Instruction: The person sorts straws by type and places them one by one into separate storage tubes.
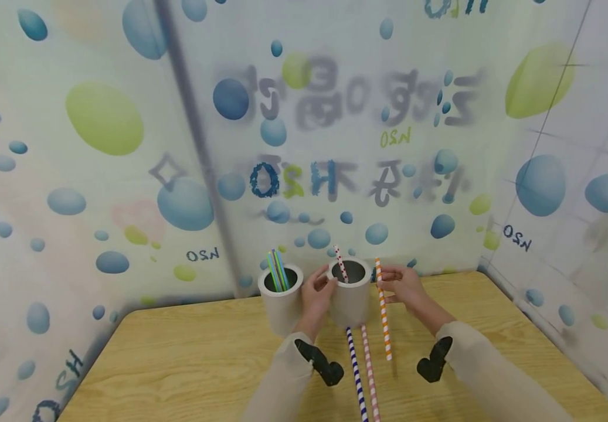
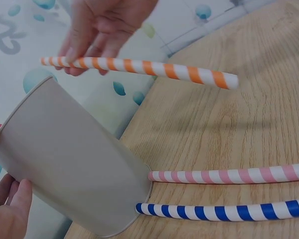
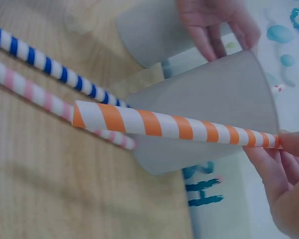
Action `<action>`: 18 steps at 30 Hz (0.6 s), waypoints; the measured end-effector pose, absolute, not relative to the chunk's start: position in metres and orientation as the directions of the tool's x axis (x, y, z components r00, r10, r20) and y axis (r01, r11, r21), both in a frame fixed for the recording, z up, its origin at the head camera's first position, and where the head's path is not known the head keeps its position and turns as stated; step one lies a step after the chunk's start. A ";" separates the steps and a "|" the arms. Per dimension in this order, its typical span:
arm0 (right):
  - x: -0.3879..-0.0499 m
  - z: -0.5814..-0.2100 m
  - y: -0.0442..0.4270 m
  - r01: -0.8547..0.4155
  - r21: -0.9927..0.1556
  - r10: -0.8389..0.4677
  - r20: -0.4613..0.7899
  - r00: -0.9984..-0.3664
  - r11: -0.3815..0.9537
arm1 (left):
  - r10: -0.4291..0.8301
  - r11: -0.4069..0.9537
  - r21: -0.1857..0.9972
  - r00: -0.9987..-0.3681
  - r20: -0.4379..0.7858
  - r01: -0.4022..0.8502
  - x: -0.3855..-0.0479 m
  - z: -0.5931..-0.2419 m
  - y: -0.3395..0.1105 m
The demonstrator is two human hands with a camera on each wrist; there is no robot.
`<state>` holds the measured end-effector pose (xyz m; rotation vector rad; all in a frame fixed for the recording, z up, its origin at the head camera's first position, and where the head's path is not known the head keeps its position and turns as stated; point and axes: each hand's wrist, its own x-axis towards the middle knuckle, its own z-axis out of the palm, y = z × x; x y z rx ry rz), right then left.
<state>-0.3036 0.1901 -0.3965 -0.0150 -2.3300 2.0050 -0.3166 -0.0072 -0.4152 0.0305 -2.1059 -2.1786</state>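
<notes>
My left hand (image 1: 316, 296) holds the left side of a light grey cup (image 1: 350, 305), with its thumb near the rim. A white straw with red dots (image 1: 340, 262) leans inside that cup. Off the cup's right side, my right hand (image 1: 401, 285) pinches an orange-and-white striped paper straw (image 1: 384, 316) near its upper end. In the right wrist view that straw (image 3: 149, 122) passes in front of the cup, its lower end above the table. A blue-striped straw (image 2: 224, 212) and a pink-striped straw (image 2: 229, 176) lie on the table, their far ends by the cup's base.
A second grey cup (image 1: 281, 310) stands left of my left hand, holding several green, blue and purple straws (image 1: 278, 272). Both cups stand near the back edge of the wooden table (image 1: 193, 357). A curtain with blue and green spots (image 1: 304, 146) hangs behind.
</notes>
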 end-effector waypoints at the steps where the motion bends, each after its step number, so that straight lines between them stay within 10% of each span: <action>1: -0.305 -0.393 0.190 -0.045 -0.988 0.048 0.053 -0.997 0.150 | -0.094 -0.032 0.997 -0.994 0.065 0.068 -0.317 -0.415 -0.007; 18: -0.318 -0.355 0.183 -0.134 -0.984 0.059 0.141 -0.988 0.118 | -0.088 -0.043 0.995 -0.993 0.081 0.085 -0.315 -0.416 -0.008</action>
